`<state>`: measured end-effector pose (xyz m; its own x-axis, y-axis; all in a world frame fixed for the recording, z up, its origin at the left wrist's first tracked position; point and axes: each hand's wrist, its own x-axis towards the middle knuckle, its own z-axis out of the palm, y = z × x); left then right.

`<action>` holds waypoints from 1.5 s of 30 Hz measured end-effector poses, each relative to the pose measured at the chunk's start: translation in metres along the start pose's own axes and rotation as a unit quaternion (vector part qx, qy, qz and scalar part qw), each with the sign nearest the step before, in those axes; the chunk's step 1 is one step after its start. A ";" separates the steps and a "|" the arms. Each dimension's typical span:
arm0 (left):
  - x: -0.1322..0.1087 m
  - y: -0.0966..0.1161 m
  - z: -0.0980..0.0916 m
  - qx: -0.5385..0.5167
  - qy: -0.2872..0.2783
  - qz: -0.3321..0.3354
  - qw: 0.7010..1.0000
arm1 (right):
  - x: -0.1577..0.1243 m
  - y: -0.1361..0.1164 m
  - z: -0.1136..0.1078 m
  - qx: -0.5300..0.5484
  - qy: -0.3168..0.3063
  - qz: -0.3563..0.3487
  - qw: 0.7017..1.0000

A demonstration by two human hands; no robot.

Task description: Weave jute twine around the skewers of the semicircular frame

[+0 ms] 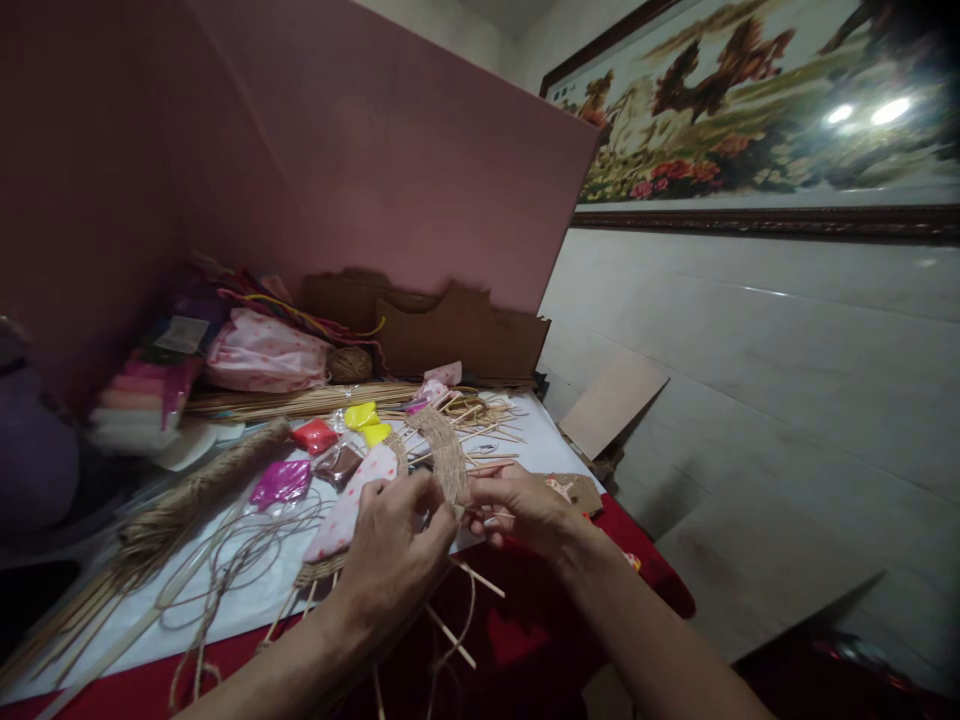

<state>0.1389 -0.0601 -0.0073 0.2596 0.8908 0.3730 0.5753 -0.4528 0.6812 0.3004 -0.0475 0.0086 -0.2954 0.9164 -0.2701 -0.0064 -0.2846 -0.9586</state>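
Observation:
A curved band of woven twine on thin sticks [444, 455] lies before me at the table's front edge. My left hand [401, 540] is closed on its lower part, fingers curled. My right hand [517, 505] pinches twine at the band's right edge; its fingertips are partly hidden. Light sticks [480, 578] poke out below the hands, and a loose strand of twine [471, 610] hangs there. Beneath my left hand lies white cloth with red dots [356, 500], with a woven edge along its lower side.
Packets in red [314, 435], yellow [363, 415] and magenta [280, 484] lie left of the work. A long twine-wrapped roll [202, 490] and loose cord [240, 560] are farther left. Behind stand a bundle of sticks [300, 402], a twine ball [350, 365] and cardboard [457, 335].

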 end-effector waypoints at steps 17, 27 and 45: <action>0.001 -0.001 0.001 -0.036 0.006 0.005 0.999 | -0.002 0.000 0.001 -0.004 0.006 0.010 1.000; -0.001 0.001 0.000 -0.026 0.006 0.003 1.000 | -0.002 0.000 0.000 -0.014 0.004 0.011 1.000; -0.001 0.000 0.001 -0.002 -0.010 -0.014 1.000 | 0.007 0.007 0.001 0.006 0.026 0.028 0.999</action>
<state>0.1399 -0.0610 -0.0085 0.2595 0.9034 0.3414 0.5789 -0.4284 0.6938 0.2974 -0.0433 -0.0004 -0.2461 0.9118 -0.3287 -0.0021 -0.3396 -0.9406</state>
